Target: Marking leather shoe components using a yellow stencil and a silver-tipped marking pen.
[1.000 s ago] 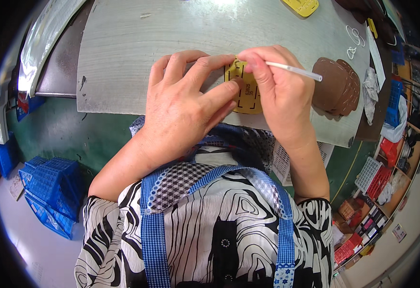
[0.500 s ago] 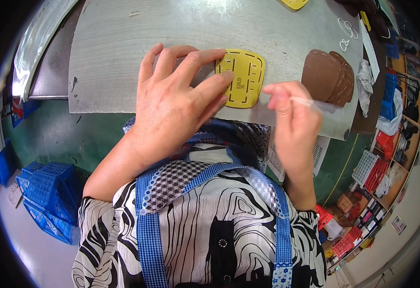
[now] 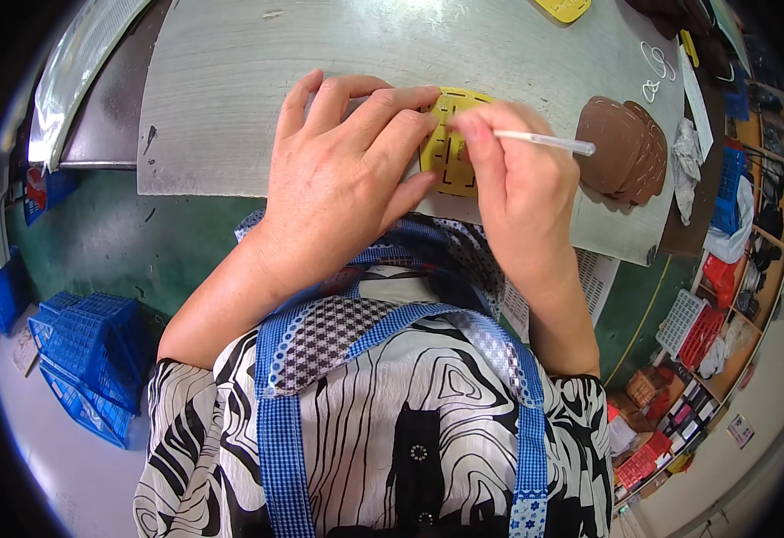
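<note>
A yellow slotted template [image 3: 451, 176], flat with rounded corners, lies near the front edge of the grey work table [image 3: 217, 99]. My left hand [image 3: 342, 166] rests over its left side with the fingers spread, fingertips pressing on it. In a closed grip, my right hand [image 3: 528, 184] holds a slim white pen [image 3: 549, 140], whose back end points right. The pen's tip is hidden behind my fingers, over the template's upper right part. Both hands cover portions of the template, and what lies beneath it cannot be seen.
Right of my right hand sits a stack of brown pieces [image 3: 609, 143]. Beyond it are white cord loops [image 3: 654, 65] and a crumpled whitish cloth or paper [image 3: 686, 166]. Another yellow template [image 3: 566, 7] lies at the far edge. Blue crates [image 3: 91, 350] stand on the floor at left.
My right hand has moved left and slightly up with the pen, from beside the template to over it. The left hand still presses on the template; the view has shifted slightly.
</note>
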Tool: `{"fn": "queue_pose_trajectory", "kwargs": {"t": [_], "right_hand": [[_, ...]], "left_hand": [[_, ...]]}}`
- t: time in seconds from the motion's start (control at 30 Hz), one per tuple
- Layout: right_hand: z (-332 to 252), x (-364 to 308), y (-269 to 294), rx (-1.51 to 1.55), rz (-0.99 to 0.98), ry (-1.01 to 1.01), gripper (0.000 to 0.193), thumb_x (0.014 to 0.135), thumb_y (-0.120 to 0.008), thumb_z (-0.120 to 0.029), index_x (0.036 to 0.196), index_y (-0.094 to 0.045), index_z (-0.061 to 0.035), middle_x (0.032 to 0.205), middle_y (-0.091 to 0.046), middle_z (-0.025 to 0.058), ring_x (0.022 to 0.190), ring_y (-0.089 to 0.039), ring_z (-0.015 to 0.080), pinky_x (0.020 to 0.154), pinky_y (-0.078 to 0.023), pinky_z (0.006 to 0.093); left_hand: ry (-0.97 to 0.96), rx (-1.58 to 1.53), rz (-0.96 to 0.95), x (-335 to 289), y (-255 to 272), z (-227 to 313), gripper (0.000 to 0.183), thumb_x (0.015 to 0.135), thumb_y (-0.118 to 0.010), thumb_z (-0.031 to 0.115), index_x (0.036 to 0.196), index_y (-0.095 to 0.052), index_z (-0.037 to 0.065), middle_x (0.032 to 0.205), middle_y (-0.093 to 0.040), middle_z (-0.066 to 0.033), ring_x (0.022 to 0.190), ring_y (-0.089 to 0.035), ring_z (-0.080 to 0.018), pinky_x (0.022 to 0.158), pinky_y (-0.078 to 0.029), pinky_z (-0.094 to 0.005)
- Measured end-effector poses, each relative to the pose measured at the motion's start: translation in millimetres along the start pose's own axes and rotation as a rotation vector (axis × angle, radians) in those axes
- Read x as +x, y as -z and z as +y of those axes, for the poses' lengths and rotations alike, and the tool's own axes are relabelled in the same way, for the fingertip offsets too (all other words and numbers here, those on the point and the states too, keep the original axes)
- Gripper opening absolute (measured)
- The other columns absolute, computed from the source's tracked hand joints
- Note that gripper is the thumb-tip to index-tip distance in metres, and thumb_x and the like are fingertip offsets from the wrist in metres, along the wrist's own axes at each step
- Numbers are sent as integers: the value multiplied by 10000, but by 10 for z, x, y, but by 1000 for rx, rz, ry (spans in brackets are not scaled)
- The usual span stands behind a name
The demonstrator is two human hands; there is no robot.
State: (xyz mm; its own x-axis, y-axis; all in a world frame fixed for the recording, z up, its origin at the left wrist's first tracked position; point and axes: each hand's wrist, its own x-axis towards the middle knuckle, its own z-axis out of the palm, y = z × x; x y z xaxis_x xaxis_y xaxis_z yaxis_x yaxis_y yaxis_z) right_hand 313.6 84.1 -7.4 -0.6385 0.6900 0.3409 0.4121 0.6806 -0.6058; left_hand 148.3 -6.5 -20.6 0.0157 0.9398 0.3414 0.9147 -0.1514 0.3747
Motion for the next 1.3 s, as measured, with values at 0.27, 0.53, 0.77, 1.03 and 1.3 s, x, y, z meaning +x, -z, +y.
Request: {"fn": "queue_pose_trajectory", "kwargs": {"t": [0.27, 0.53, 0.77, 1.03, 1.3], "right_hand": [[-94, -206, 139, 210, -115, -165, 189, 1023, -622, -155, 909, -669, -13, 807, -655, 132, 741, -640, 322, 660, -498, 413], [14, 15, 26, 45, 45, -113, 196, 1024, -625, -180, 918, -680, -25, 811, -660, 141, 740, -640, 345, 666, -495, 423], [-171, -358, 190, 43, -151, -112, 184, 1024, -612, -171, 925, -669, -26, 832, -649, 146, 772, -633, 350, 673, -489, 444], [155, -93, 151, 118, 112, -177, 286, 1082, -550, -209, 960, -714, -9, 784, -669, 138, 655, -642, 272, 632, -500, 358], [-137, -423, 267, -12, -116, -227, 212, 1034, -604, -170, 899, -671, -21, 837, -661, 151, 742, -646, 348, 676, -491, 425]], "left_hand": [[-4, -6, 17, -16, -13, -3, 401, 819, -781, 273, 1166, -655, 119, 1331, -661, 0, 1172, -583, -289, 1088, -387, -510], [-9, -4, 15, -1, -9, 4, 393, 824, -778, 279, 1161, -655, 118, 1322, -662, 2, 1172, -579, -287, 1089, -390, -499], [-12, -14, 15, -14, -19, -12, 389, 831, -775, 268, 1164, -654, 109, 1330, -658, 2, 1175, -576, -285, 1087, -391, -492], [-29, 33, 5, -6, -6, 26, 374, 819, -795, 251, 1188, -741, 226, 1340, -647, 16, 1207, -574, -272, 1119, -378, -534], [-5, 31, 2, -13, -15, 27, 377, 804, -813, 230, 1177, -769, 268, 1335, -643, 28, 1195, -582, -260, 1107, -391, -536]]}}
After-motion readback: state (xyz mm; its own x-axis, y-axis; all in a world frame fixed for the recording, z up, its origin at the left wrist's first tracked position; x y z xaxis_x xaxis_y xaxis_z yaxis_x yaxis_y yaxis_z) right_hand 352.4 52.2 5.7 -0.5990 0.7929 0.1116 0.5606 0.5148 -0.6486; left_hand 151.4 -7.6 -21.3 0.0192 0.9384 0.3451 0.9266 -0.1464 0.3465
